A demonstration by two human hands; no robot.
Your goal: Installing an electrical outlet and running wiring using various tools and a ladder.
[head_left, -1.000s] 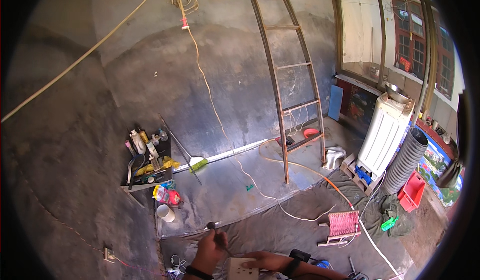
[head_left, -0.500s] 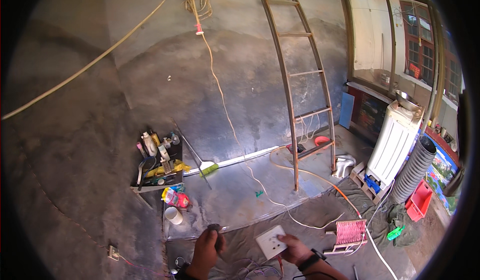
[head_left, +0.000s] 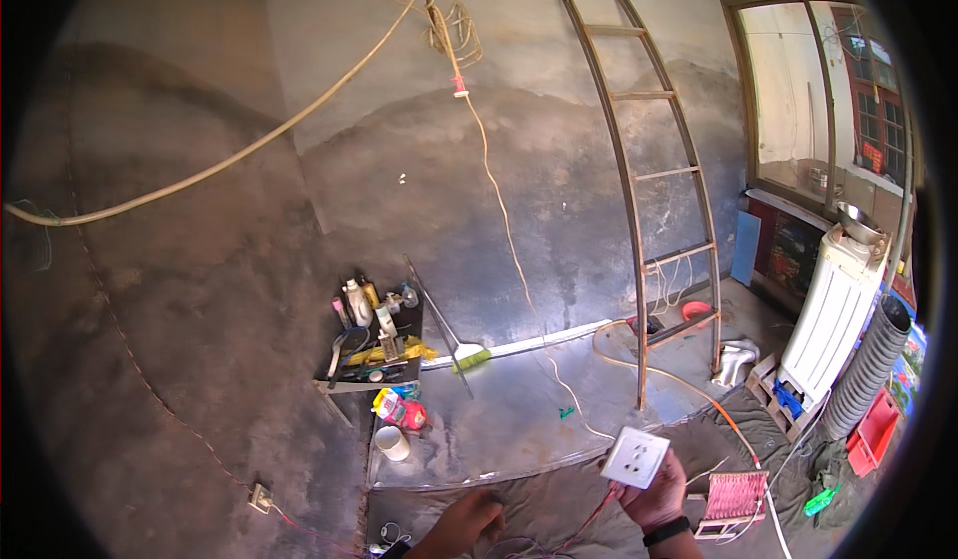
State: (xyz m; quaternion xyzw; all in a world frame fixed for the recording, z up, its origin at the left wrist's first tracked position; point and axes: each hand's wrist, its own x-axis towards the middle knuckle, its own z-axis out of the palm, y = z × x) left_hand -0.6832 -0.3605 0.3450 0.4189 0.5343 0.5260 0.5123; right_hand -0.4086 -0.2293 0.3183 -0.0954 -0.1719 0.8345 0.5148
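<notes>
A white wall socket plate [head_left: 636, 457] is raised in my right hand [head_left: 659, 497], its holed face tilted up; the fingers wrap its lower and right edges. Red wires [head_left: 597, 515] trail from behind it down toward the ground. My left hand [head_left: 467, 521] is lower and to the left, apart from the socket, its fingers curled downward. Whatever may be inside those fingers is hidden. Loose thin wires [head_left: 519, 547] lie between the two hands at the bottom edge.
A small pink-seated stool [head_left: 736, 496] stands at the right. An orange-and-white hose [head_left: 733, 424] crosses the floor. A metal ladder [head_left: 639, 250] leans on the far wall. Beyond my left hand are a white cup [head_left: 392, 444] and a cluttered corner shelf [head_left: 369, 374]. A wired socket [head_left: 259, 497] sits at left.
The view has swung left. My right hand has lifted the socket and moved right with it, turning its face. My left hand has dropped lower; the small dark thing at its fingertips no longer shows.
</notes>
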